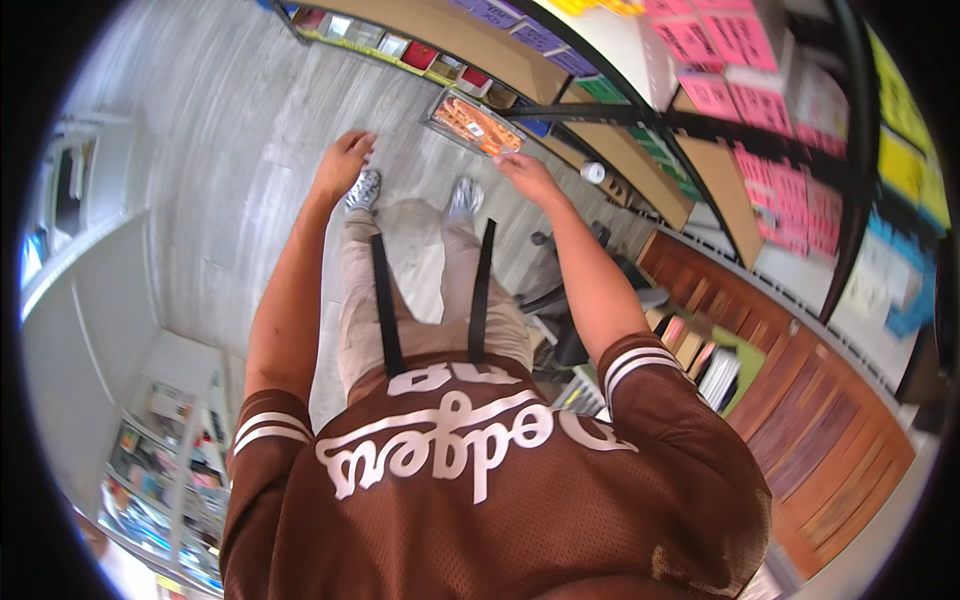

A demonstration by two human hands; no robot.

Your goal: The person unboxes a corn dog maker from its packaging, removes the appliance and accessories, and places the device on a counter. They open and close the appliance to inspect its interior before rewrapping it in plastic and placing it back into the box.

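Observation:
A flat rectangular package [475, 124] with an orange-brown picture and a clear rim is out in front of me, by the shelving. My right hand [525, 177] pinches its near right corner between thumb and fingers. To the left, my left hand [351, 159] is held above the floor with its fingers loosely bent, touching nothing; whether it holds anything small cannot be seen. Below the hands are my shoes [364, 190] on the grey wood-look floor [225, 142].
A black-framed shelving rack [592, 112] with pink-labelled boxes [757, 97] runs from ahead to the right. A white roll [592, 172] is beside its lower shelf. A wooden panel [795, 397] stands at right, and a glass-fronted cabinet [150, 465] at left.

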